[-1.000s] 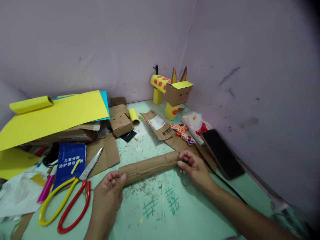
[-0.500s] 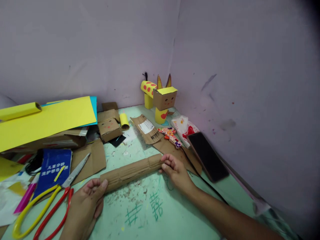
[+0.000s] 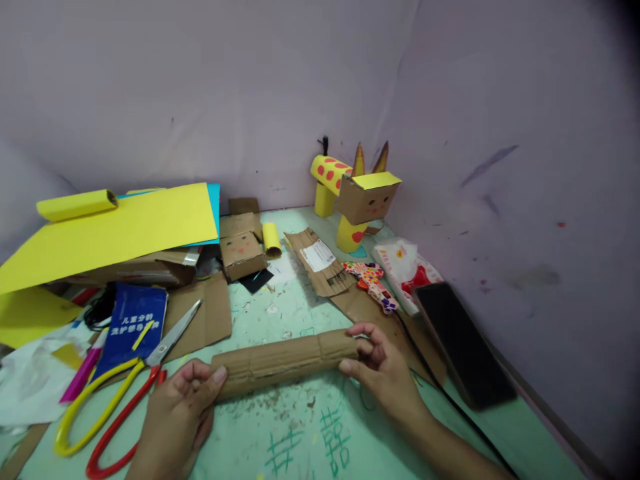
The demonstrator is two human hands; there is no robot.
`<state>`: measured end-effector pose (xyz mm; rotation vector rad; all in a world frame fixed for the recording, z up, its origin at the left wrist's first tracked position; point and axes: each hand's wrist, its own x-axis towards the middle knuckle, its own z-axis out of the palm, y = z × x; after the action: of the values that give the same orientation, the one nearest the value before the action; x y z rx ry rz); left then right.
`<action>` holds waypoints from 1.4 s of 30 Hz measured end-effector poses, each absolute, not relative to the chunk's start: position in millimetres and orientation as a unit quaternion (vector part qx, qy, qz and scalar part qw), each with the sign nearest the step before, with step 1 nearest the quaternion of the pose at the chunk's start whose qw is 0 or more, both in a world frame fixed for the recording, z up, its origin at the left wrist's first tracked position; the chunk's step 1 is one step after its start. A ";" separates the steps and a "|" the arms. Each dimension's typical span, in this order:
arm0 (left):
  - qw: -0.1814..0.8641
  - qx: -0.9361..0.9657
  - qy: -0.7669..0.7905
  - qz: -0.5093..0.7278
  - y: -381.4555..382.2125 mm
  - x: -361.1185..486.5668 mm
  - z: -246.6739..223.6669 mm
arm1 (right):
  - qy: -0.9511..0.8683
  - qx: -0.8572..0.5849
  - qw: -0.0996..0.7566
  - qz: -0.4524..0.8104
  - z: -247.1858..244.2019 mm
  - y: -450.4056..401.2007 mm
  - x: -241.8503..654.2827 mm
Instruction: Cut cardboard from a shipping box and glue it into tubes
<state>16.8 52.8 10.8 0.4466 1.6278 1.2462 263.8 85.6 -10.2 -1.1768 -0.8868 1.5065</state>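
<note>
A rolled brown cardboard tube (image 3: 290,359) lies crosswise low in the head view, above the pale green tabletop (image 3: 240,433). Around its left end my left hand (image 3: 183,410) is closed, thumb on top. At the other end, my right hand (image 3: 383,373) grips the tube between thumb and fingers, with some fingertips hidden at its opening. Just left of my left hand are scissors (image 3: 167,343) with one yellow and one red handle, blades slightly apart. They rest partly on a blue booklet (image 3: 133,320) and a flat cardboard piece (image 3: 205,310).
A yellow spotted cardboard animal (image 3: 370,197) stands at the back corner. A dark phone (image 3: 465,347), a tissue pack (image 3: 407,267) and a floral glue gun (image 3: 373,283) with a black cable are at right. Yellow sheets (image 3: 125,230) are piled at left, near a small cardboard box (image 3: 243,257).
The camera view has turned left, so the scene sits further right. My right hand's fingers have spread more around the tube's end; both hands still hold it.
</note>
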 end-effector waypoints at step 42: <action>0.194 0.456 0.785 0.371 41.7 18.5 19.3 | -0.387 -0.504 0.493 0.594 -8.3 73.8 262.2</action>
<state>18.5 41.7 19.3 1.2788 2.2028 1.0408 262.2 73.8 -8.3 -1.2229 -0.9384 1.4405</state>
